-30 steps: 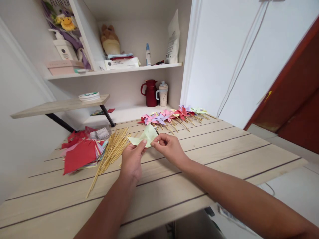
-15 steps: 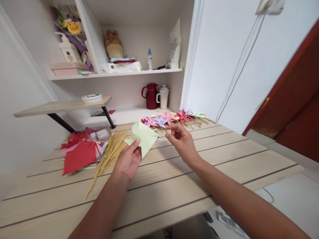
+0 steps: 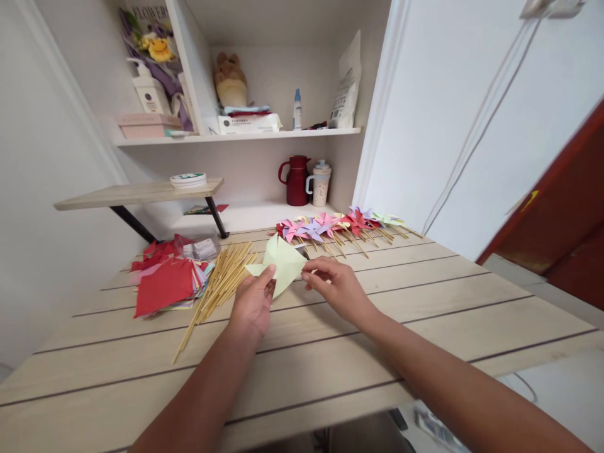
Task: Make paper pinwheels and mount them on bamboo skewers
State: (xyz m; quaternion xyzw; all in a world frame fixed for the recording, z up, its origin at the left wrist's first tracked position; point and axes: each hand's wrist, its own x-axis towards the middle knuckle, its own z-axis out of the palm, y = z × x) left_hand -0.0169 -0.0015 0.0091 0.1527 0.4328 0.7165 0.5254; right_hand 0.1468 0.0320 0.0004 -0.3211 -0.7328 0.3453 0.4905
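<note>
A pale green paper pinwheel [image 3: 282, 263], its corners partly folded, is held above the table in front of me. My left hand [image 3: 253, 302] grips its lower left part, thumb on top and fingers beneath. At its right corner, my right hand [image 3: 333, 280] pinches the paper between thumb and fingertips. Left of the hands lie loose wooden sticks [image 3: 221, 277]. Beyond them is a pile of coloured paper sheets [image 3: 165, 286], red on top. Behind the hands, finished pinwheels on sticks [image 3: 325, 226] lie in a row. A small dark object [image 3: 302, 250] is partly hidden behind the paper.
A clear plastic bag [image 3: 202, 247] with white contents lies by the papers. The raised wooden shelf [image 3: 141, 192] on black legs stands at back left. A red jug [image 3: 297, 181] and a cup [image 3: 321, 184] stand in the white cabinet behind the table [image 3: 425, 296].
My right hand has come down and left, from apart to the paper's right corner. My left hand still holds the paper. The whole view has shifted slightly.
</note>
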